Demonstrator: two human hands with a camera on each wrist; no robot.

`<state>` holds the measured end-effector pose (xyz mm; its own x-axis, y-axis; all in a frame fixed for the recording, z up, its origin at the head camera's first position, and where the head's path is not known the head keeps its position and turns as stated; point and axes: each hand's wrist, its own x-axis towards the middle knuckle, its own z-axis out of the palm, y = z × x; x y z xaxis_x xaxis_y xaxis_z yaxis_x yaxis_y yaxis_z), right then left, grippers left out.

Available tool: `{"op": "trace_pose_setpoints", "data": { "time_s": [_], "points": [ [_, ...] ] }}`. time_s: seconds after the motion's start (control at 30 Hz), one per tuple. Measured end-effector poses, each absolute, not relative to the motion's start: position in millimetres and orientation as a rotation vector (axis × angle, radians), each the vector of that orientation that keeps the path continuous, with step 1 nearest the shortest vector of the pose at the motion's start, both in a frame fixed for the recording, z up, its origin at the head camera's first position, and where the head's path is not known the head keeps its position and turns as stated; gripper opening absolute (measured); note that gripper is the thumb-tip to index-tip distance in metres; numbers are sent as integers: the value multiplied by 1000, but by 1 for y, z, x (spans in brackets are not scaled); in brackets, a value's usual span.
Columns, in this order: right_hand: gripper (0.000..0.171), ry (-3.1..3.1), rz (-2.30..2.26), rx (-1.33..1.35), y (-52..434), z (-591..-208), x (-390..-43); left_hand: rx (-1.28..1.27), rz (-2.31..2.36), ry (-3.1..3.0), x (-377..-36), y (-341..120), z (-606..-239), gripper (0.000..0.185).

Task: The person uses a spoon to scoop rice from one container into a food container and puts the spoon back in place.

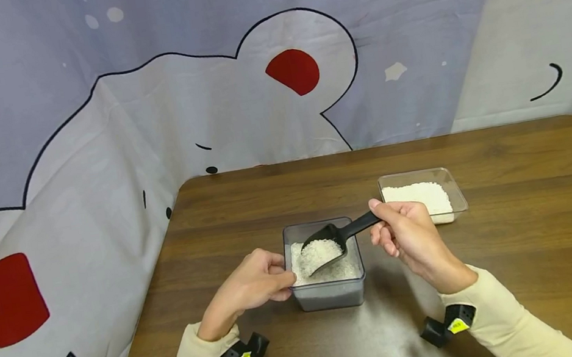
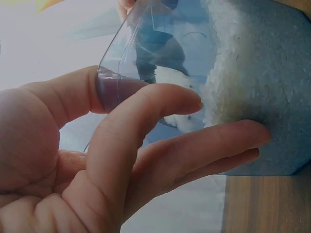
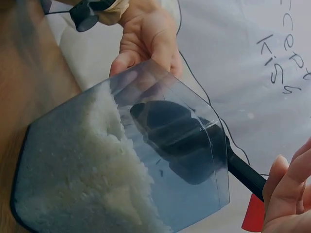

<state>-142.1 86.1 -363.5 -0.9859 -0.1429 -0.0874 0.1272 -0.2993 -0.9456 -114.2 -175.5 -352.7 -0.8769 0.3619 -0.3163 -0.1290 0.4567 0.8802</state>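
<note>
A clear grey-blue box (image 1: pixel 331 296) of white rice (image 3: pixel 73 160) stands on the table between the hands. My left hand (image 1: pixel 251 280) pinches its left wall, the thumb on the inner side and the fingers along the outside, as the left wrist view shows. My right hand (image 1: pixel 412 236) grips the handle of a black scoop (image 1: pixel 349 230). The scoop, heaped with rice (image 1: pixel 322 254), is tilted over the box's opening. In the right wrist view its dark bowl shows through the box wall, above the rice surface.
Behind the right hand sits a shallow clear tray (image 1: pixel 458 197) holding a white grainy heap (image 1: pixel 424 193); its kind is hard to tell. The brown wooden table (image 1: pixel 539 239) meets a printed cloth (image 1: pixel 156 124) at the back and left.
</note>
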Motion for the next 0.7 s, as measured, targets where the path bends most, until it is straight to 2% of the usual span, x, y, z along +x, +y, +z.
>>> {"op": "trace_pose_setpoints", "data": {
  "time_s": [0.37, 0.53, 0.7],
  "points": [
    [31, 1666, -2407, -8, 89, -364, -144, 198, 1390, 2269, -114, -176, -352, 13],
    [30, 1552, -2413, 10, 94, -363, -145, 186, 1398, 2261, -114, -176, -353, 6],
    [32, 1492, -2420, -28, 100, -358, -146, 191, 1408, 2251, -114, -176, -353, 13]
  ]
}}
